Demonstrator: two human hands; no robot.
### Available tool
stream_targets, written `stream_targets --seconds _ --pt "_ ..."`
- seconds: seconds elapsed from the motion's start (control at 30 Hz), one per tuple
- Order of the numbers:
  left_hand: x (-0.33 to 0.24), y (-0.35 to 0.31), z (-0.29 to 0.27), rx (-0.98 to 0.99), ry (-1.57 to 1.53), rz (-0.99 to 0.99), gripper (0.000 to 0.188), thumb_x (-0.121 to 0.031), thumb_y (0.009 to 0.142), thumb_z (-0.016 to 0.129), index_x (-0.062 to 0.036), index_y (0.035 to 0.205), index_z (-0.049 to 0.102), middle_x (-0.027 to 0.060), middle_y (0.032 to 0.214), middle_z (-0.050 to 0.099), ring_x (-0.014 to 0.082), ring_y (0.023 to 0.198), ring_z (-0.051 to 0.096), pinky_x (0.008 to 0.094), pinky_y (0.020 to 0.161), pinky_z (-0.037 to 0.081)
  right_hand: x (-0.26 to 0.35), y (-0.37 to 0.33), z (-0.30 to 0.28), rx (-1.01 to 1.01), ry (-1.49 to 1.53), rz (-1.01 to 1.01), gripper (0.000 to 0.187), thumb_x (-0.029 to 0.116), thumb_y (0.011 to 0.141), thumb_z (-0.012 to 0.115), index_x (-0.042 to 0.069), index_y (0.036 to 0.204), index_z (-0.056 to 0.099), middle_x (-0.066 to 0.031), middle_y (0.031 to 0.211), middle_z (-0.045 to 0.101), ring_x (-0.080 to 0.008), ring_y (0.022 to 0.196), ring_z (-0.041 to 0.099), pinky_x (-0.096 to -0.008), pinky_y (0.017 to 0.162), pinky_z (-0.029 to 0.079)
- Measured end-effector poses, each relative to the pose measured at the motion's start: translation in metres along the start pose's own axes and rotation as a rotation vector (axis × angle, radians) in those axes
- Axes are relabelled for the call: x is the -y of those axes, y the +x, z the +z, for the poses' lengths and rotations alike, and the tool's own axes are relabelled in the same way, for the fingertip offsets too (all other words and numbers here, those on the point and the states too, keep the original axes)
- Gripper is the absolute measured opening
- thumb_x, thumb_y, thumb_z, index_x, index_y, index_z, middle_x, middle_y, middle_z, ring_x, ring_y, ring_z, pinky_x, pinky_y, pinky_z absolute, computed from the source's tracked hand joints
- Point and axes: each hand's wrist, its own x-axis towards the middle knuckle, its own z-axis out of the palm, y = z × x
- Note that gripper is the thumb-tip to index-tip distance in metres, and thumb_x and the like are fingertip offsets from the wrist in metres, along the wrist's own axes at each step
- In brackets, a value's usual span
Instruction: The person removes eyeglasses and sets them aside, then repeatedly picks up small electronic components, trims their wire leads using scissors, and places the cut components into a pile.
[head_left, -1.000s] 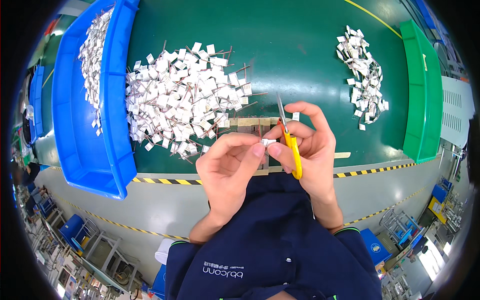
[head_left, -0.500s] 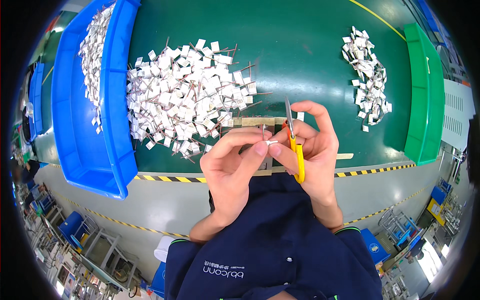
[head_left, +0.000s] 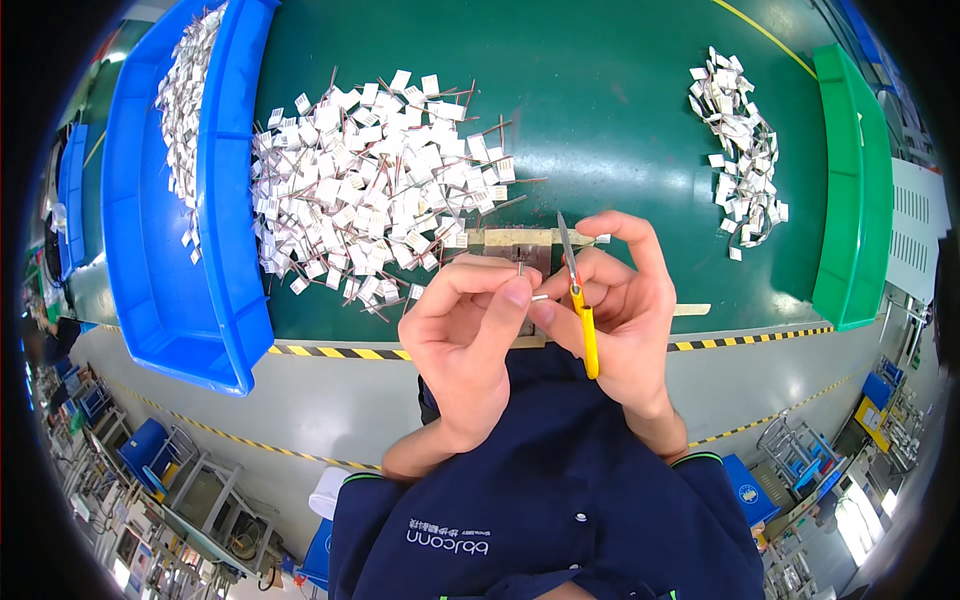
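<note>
My left hand (head_left: 460, 335) is closed in a pinch at the table's near edge, with a short dark wire end (head_left: 520, 266) standing up above its fingertips. A tiny white piece (head_left: 540, 297) sticks out between this hand and my right thumb; most of what the fingertips grip is hidden. My right hand (head_left: 635, 325) holds small yellow-handled scissors (head_left: 588, 340) against its palm and fingers, blades pointing away from me. Its index finger is raised. Beyond my left hand lies a wide heap of white connectors with short brown wires (head_left: 370, 190).
At the left stands a blue bin (head_left: 228, 200) holding more white pieces. A smaller pile of white wired pieces (head_left: 738, 140) lies at the right, beside a green bin (head_left: 848, 190). Tan tape (head_left: 500, 237) and black-yellow edging (head_left: 330, 353) mark the green table's near side.
The scissors have turned in my right hand, so their blades tip more to the left. My fingertips have drawn slightly apart, and the white piece sits a little lower.
</note>
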Motion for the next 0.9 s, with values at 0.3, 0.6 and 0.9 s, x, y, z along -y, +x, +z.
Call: stream_targets --seconds 0.3,0.6,0.9 --pt "0.000 -0.001 -0.002 -0.002 -0.005 -0.001 0.004 0.005 0.083 0.060 0.0040 0.086 0.059 0.0091 0.084 0.061 0.0135 0.080 0.060 0.0249 0.075 0.047 -0.003 -0.002 -0.001 0.029 0.003 0.014 0.058 -0.015 0.072 0.065 0.000 0.119 0.034 -0.0090 0.079 0.062 -0.0075 0.071 0.060 -0.0169 0.061 0.045" --pt "-0.003 -0.001 -0.006 0.007 -0.002 -0.029 0.003 0.005 0.082 0.060 0.0032 0.081 0.058 0.0091 0.081 0.060 0.0126 0.076 0.058 0.0243 0.071 0.045 0.003 0.005 -0.010 0.138 -0.052 -0.011 0.059 -0.006 0.070 0.073 -0.002 0.117 0.038 -0.0122 0.080 0.064 -0.0096 0.071 0.062 -0.0177 0.060 0.046" --pt "-0.006 -0.006 -0.008 0.060 -0.060 -0.070 0.007 0.006 0.079 0.060 0.0022 0.077 0.055 0.0087 0.077 0.057 0.0143 0.071 0.054 0.0257 0.066 0.043 0.033 0.023 -0.036 0.474 -0.061 0.256 0.045 -0.001 0.063 0.079 -0.002 0.100 0.052 -0.0089 0.075 0.063 -0.0082 0.064 0.061 -0.0168 0.054 0.045"
